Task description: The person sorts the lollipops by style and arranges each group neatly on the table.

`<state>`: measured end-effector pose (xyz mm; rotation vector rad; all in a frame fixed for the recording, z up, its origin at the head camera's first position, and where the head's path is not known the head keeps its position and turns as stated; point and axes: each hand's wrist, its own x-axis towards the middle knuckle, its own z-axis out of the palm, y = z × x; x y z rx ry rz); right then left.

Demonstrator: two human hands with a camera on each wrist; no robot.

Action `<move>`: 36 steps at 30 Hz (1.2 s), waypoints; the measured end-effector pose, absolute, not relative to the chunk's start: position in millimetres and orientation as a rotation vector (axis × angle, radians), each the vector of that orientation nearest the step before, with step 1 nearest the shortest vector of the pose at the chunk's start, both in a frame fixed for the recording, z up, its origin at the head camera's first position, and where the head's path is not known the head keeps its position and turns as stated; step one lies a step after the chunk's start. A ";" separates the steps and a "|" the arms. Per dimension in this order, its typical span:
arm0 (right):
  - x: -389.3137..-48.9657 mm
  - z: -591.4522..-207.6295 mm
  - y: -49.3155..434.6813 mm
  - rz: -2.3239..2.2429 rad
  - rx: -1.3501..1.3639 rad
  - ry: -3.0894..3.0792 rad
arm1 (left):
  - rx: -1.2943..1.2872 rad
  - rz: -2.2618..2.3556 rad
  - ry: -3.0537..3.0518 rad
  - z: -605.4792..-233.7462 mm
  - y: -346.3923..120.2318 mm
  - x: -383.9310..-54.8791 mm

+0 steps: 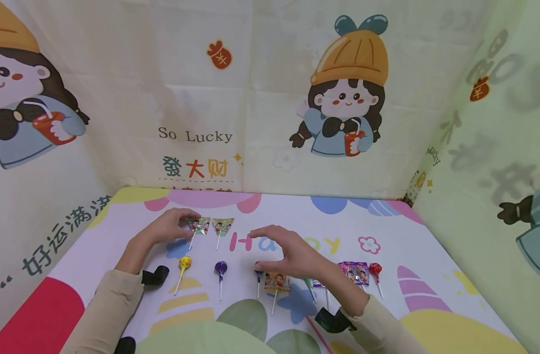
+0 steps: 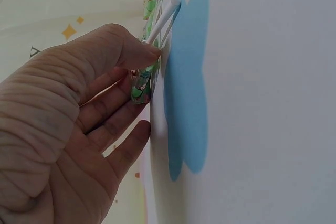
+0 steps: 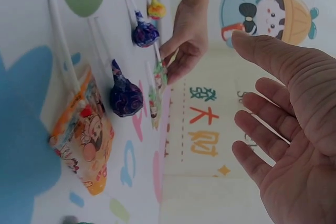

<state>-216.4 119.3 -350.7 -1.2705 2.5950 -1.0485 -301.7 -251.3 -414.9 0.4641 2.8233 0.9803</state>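
My left hand (image 1: 169,227) is at the far left of the table. Its thumb and fingers pinch the wrapper of a green-wrapped lollipop (image 1: 202,225), whose white stick points toward me. Just to the right lies a similar green-wrapped lollipop (image 1: 223,226). In the left wrist view, the thumb presses on the patterned wrapper (image 2: 140,88). My right hand (image 1: 292,251) hovers over the middle, holding nothing, thumb apart from the loosely bent fingers. Close below it are an orange-wrapped lollipop (image 1: 277,281) and a dark purple lollipop (image 3: 126,95), partly hidden by the thumb in the head view.
Nearer me on the left lie a yellow lollipop (image 1: 185,262) and another purple lollipop (image 1: 221,267). Right of centre are purple-wrapped lollipops (image 1: 358,273), partly behind my right arm, and a red lollipop (image 1: 375,269). A printed cloth wall (image 1: 270,167) stands along the table's back edge.
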 end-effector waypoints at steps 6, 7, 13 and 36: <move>-213.9 -355.9 129.1 -1.046 -1.289 2.596 | 0.455 0.992 2.817 -414.6 -251.6 -300.8; -213.5 -357.1 131.2 -1.043 -1.288 2.597 | 0.464 0.988 2.817 -414.7 -251.1 -301.1; -210.9 -364.2 140.0 -1.023 -1.248 2.598 | 0.472 0.986 2.823 -415.5 -250.6 -300.9; -207.3 -389.6 160.3 -0.861 -1.040 2.590 | 0.454 0.965 2.835 -417.1 -249.6 -303.1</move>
